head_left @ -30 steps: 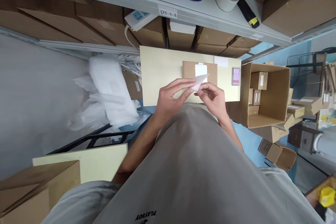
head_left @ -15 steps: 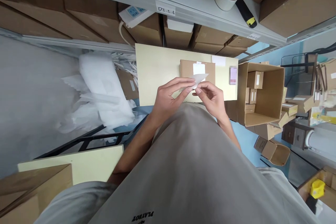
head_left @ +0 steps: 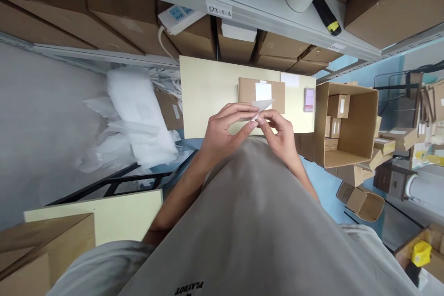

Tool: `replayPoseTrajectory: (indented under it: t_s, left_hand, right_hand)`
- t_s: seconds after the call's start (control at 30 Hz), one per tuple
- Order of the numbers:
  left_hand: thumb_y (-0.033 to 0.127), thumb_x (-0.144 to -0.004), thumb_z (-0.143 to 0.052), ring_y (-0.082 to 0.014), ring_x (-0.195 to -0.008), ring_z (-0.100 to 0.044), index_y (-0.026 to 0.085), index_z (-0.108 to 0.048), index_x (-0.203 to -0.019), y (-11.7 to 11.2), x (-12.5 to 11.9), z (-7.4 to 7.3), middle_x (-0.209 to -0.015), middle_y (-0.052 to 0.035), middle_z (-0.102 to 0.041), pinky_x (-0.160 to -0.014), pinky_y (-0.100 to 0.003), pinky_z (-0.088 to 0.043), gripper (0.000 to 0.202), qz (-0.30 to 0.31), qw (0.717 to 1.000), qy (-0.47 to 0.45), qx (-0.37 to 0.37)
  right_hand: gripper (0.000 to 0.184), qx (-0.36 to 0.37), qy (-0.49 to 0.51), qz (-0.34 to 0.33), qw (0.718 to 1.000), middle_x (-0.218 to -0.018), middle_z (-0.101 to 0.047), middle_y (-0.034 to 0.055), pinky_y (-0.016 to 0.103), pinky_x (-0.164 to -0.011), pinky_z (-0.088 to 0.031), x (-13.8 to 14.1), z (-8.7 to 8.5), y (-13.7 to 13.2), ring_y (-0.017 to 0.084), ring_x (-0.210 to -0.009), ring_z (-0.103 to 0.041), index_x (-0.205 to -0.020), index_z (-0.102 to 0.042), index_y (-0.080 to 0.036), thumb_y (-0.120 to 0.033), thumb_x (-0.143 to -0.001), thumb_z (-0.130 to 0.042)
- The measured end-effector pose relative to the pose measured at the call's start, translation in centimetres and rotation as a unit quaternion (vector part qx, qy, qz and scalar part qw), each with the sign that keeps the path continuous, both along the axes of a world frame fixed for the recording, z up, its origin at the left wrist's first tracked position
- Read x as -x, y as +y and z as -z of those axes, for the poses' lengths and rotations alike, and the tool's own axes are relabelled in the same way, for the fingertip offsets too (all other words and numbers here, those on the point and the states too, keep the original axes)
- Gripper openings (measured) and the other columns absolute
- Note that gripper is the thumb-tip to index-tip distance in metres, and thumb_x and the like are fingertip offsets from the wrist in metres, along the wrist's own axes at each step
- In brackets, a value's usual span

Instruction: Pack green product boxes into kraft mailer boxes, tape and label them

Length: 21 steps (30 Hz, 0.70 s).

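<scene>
Close in front of me, my left hand point(head_left: 222, 132) and right hand point(head_left: 282, 136) pinch a paper slip point(head_left: 264, 104) by its near corner. I judge it light, floppy and tearable, best held at the edges. Beyond, a box point(head_left: 247, 91) sits on the counter point(head_left: 204, 97).

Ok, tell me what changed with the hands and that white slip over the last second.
The right hand closed in on the left hand, its fingers curling toward the left thumb, so less of the white slip sticks out above them. Nothing was let go: both hands pinch the slip as before. The labelled brown box on the table and the open carton stayed put.
</scene>
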<state>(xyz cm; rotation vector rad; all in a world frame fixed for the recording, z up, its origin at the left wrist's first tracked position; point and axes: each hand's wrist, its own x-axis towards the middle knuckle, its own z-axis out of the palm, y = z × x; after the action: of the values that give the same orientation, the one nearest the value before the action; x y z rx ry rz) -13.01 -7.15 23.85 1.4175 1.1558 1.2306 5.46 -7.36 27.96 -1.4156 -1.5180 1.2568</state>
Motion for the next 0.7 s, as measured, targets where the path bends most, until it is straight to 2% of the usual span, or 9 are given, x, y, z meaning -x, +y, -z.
replayPoseTrajectory:
  t_s: [0.13,0.27,0.4,0.47,0.57,0.7]
  left_hand:
    - [0.064,-0.104,-0.081,-0.0255,-0.111,-0.084,0.03,-0.09,-0.108,-0.1,0.0,0.0,-0.115,-0.0076,-0.086,-0.102,-0.042,-0.072,0.036,0.007,0.999,-0.027,0.026]
    - [0.065,-0.103,-0.082,-0.025,-0.11,-0.084,0.026,-0.09,-0.104,-0.1,0.4,-0.3,-0.115,-0.0089,-0.087,-0.102,-0.039,-0.07,0.039,0.022,0.994,-0.079,0.07]
    - [0.063,-0.096,-0.089,-0.0276,-0.11,-0.083,0.021,-0.087,-0.102,-0.3,0.8,0.1,-0.114,-0.0119,-0.087,-0.102,-0.041,-0.069,0.043,0.026,0.973,-0.164,0.164]
    - [0.06,-0.09,-0.096,-0.0289,-0.109,-0.082,0.02,-0.086,-0.095,-0.2,1.1,1.1,-0.112,-0.0121,-0.087,-0.102,-0.042,-0.068,0.041,0.007,0.96,-0.192,0.205]
    - [0.051,-0.085,-0.099,-0.027,-0.106,-0.081,0.019,-0.082,-0.089,0.2,1.7,3.9,-0.105,-0.0096,-0.086,-0.101,-0.039,-0.066,0.036,-0.062,0.93,-0.262,0.25]
    - [0.036,-0.084,-0.1,-0.0217,-0.1,-0.08,0.019,-0.079,-0.087,0.6,3.3,8.4,-0.096,-0.0062,-0.083,-0.098,-0.033,-0.066,0.027,-0.187,0.866,-0.366,0.283]
  right_hand:
    - [0.037,-0.01,-0.015,-0.008,1.0,-0.107,-0.08,0.0037,0.041,-0.095,-0.069,0.2,-0.1,-0.3,0.023,-0.101,-0.076,-0.105,-0.078,-0.032,-0.066,-0.112,-0.065]
    - [0.037,-0.016,-0.014,-0.019,1.0,-0.108,-0.08,0.0035,0.039,-0.092,-0.068,0.4,0.2,-0.4,0.021,-0.098,-0.075,-0.105,-0.077,-0.03,-0.064,-0.113,-0.064]
    - [0.037,-0.012,-0.008,-0.035,0.999,-0.105,-0.079,0.003,0.037,-0.089,-0.067,0.6,0.9,-0.3,0.02,-0.097,-0.075,-0.104,-0.075,-0.028,-0.063,-0.112,-0.067]
    - [0.035,-0.005,-0.008,-0.046,0.999,-0.104,-0.079,0.0028,0.037,-0.088,-0.066,0.7,1.5,-0.1,0.02,-0.097,-0.075,-0.103,-0.075,-0.027,-0.061,-0.112,-0.067]
    - [0.031,0.021,-0.025,-0.05,0.998,-0.103,-0.078,0.0027,0.035,-0.086,-0.065,0.3,3.1,0.5,0.02,-0.099,-0.076,-0.102,-0.073,-0.027,-0.056,-0.11,-0.067]
    - [0.023,0.061,-0.073,-0.035,0.995,-0.096,-0.077,0.0024,0.034,-0.08,-0.063,-1.5,7.1,1.7,0.022,-0.097,-0.078,-0.098,-0.071,-0.026,-0.049,-0.103,-0.068]
